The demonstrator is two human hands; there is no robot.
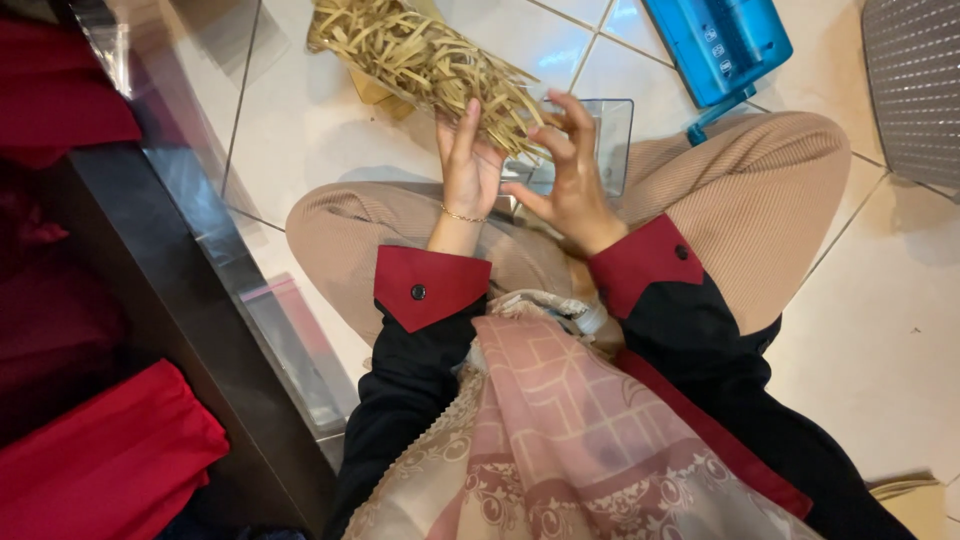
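Straw-coloured shredded strips (425, 55) spill from a clear bag at top centre, over the white tiled floor (300, 130). Left hand (468, 165) pinches the strips' lower end; right hand (570, 175), fingers curled, grips a clear plastic box (612, 140) (resting on the lap). Loose strands could scatter if that pinch slips.

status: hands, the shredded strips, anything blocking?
Left hand and right hand both on the tan paper strips in a clear box. Blue device beside, clear of hands.
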